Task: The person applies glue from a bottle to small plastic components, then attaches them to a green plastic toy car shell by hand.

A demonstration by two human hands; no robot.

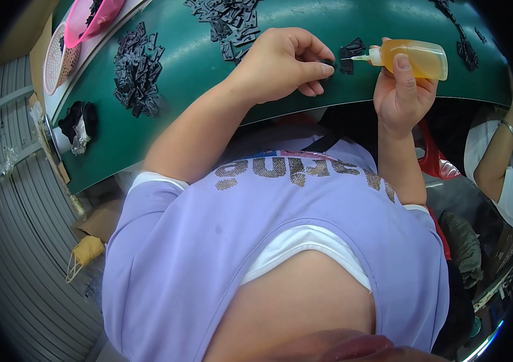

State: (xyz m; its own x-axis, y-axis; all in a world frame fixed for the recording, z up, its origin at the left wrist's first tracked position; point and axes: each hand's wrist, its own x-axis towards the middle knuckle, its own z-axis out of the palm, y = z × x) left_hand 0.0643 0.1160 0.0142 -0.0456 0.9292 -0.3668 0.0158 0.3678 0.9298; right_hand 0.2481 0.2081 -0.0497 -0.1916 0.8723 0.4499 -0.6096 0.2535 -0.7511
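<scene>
My right hand (406,96) is wrapped round a clear squeeze bottle (424,59) of amber liquid, tilted on its side. The bottle's thin needle tip points left, over a few small flat black parts (352,47) on the green table (190,78). My left hand (283,63) is closed in a pinch near the tip, with thumb and forefinger on a small black part (329,63). The fingers hide most of that part. Beyond the left hand lies a heap of black parts (232,24), some with small holes.
Another heap of black parts (138,71) lies to the left. A pink basket (102,24) and a pale perforated basket (57,66) stand at the far left. Black parts (466,53) trail along the right side. Another person's arm (498,151) rests at the right edge.
</scene>
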